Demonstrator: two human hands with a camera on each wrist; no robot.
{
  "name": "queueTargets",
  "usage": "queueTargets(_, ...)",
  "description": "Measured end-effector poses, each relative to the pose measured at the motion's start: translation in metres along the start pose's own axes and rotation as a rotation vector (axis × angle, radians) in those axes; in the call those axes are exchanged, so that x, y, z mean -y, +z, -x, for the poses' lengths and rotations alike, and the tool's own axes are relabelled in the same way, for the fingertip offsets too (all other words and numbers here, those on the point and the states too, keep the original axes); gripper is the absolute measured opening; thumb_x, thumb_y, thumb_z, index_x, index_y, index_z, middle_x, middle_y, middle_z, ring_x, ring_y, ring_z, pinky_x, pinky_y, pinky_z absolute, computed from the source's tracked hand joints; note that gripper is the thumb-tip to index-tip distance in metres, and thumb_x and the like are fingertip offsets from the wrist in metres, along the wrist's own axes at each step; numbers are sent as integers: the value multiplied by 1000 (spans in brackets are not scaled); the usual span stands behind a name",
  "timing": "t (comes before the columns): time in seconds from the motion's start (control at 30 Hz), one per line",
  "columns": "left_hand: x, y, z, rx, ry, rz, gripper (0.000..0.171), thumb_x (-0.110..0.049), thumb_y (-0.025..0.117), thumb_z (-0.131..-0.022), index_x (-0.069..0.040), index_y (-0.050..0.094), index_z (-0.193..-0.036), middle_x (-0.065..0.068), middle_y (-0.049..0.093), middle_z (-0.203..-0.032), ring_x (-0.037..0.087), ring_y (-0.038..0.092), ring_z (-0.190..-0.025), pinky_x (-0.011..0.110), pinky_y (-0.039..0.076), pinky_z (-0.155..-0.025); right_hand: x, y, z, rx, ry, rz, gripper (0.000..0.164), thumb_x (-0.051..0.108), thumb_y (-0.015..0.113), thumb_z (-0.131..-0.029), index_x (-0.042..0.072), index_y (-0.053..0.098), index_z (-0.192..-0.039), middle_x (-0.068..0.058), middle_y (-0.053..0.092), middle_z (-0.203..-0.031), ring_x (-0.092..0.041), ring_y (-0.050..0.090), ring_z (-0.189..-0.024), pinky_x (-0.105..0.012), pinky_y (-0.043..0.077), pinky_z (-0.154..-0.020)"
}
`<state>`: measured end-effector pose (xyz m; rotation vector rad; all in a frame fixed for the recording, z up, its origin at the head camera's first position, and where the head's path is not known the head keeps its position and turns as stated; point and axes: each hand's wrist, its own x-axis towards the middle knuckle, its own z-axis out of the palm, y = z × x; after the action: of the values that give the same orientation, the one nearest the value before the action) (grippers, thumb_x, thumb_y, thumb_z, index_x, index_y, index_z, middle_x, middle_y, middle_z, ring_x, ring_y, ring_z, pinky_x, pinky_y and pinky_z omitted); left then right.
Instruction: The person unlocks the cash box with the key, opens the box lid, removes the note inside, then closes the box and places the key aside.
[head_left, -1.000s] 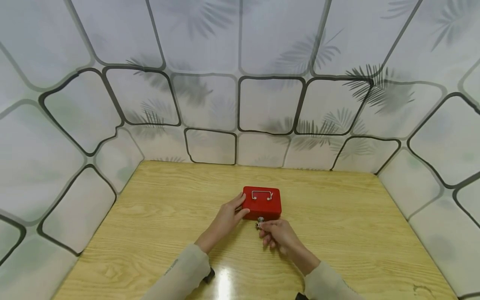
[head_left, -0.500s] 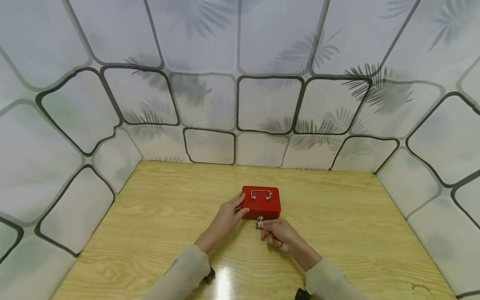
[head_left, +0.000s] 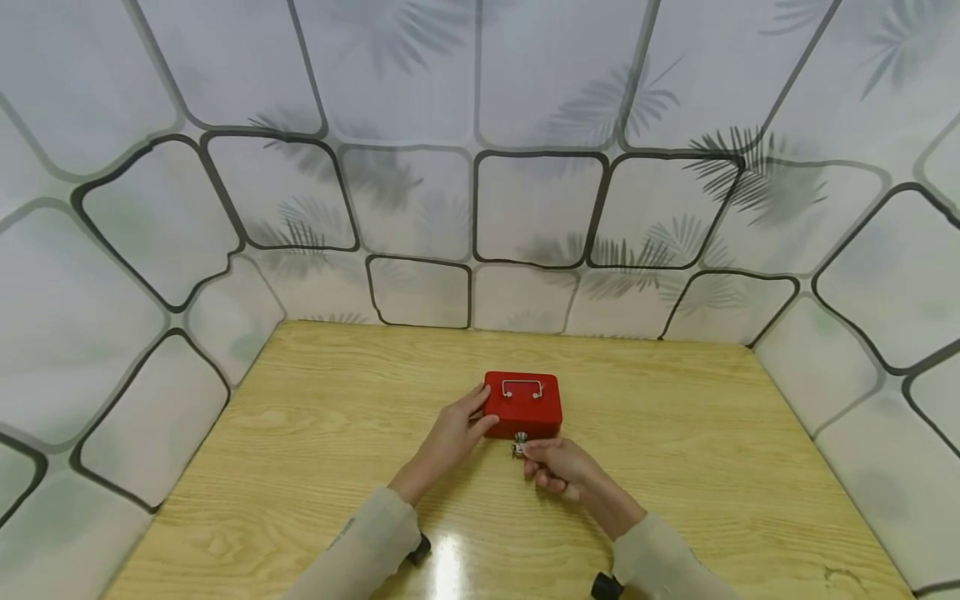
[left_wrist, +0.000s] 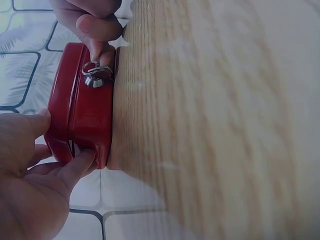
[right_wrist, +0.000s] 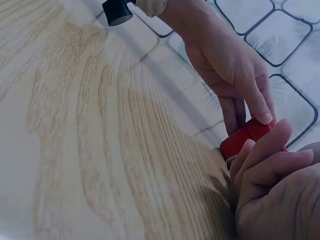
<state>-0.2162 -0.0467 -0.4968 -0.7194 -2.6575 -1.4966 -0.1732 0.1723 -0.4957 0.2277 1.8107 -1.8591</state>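
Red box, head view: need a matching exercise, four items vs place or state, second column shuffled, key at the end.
Column 1
1. Red box
2. Handle
3. Left hand
4. Right hand

Column 2
A. Silver, on top of the lid
B. Fingertips at the lock on the box's front
C. Rests on the wooden table
D. Holds one side of the box

Pairs: 1-C, 2-A, 3-D, 4-B
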Motion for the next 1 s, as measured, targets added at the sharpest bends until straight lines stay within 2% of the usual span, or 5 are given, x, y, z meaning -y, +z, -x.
queueTargets(0.13, -1, 0, 0, 0, 3, -11, 60, -12, 68, -101, 7, 43, -152, 28, 41, -155, 36, 54, -134, 42, 52, -101, 0, -1, -1, 6, 7, -3, 23, 15, 52, -110, -2, 67, -108, 0, 64, -71, 1, 42, -45, -12, 29, -38)
queueTargets(0.4, 0, 0, 0, -8, 8, -16, 58, -12, 67, -102, 6, 45, -153, 24, 54, -147, 31, 61, -127, 41, 54, -99, 0, -4, -2, 43, 15, -17, 22, 15, 49, -111, 0, 65, -109, 1, 64, -71, 2, 42, -45, -12, 29, -38)
queueTargets(0.73, -1, 0, 1, -8, 11, -4, 59, -12, 68, -101, 7, 45, -152, 25, 54, -146, 32, 62, -126, 40, 54, -98, -1, -8, -3, 106, 32, -36, 21, 13, 44, -112, 2, 61, -110, 3, 61, -70, 3, 37, -44, -11, 29, -37)
queueTargets(1.0, -1, 0, 1, -7, 9, 1, 58, -11, 66, -102, 7, 44, -152, 25, 54, -146, 31, 61, -127, 40, 54, -98, -2, -6, -3, 99, 36, -38, 21, 16, 46, -112, 2, 62, -110, 4, 62, -69, 2, 39, -45, -12, 29, -38)
